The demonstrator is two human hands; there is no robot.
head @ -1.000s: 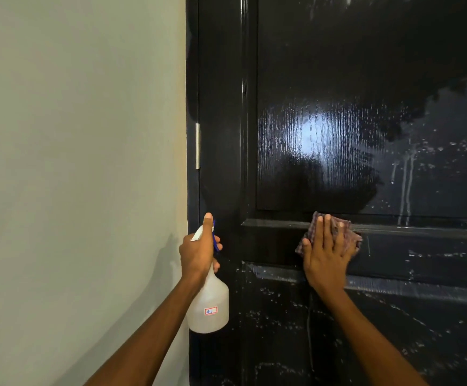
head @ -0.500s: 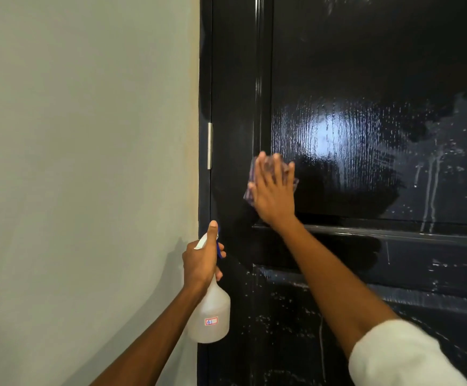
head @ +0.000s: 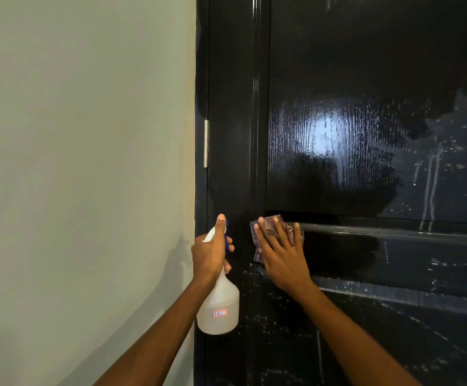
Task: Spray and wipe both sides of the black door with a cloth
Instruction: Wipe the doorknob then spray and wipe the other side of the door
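**Cloth Meets the Door's Middle Rail**

A person's right hand (head: 281, 252) presses a checked cloth (head: 275, 232) flat against the black door (head: 366, 79), fingers spread wide and laid over the fabric rather than curled around it. The cloth sits at the left end of the door's horizontal middle rail, close to the hinge (head: 206, 143) side. The left hand (head: 210, 253) is wrapped firmly around the neck of a white spray bottle (head: 219, 307), thumb up on the nozzle, the bottle hanging upright just beside the door's edge at 9 o'clock from the cloth.

Unwiped droplets and runs lie toward 3 o'clock and 5 o'clock from the wiping fingers (head: 296, 232), along the rail, whose long axis runs left to right. The right hand is the nearer one, so the coming stroke likely sweeps rightward. The upper panel glistens, possibly already wiped, though glare makes that hard to judge.
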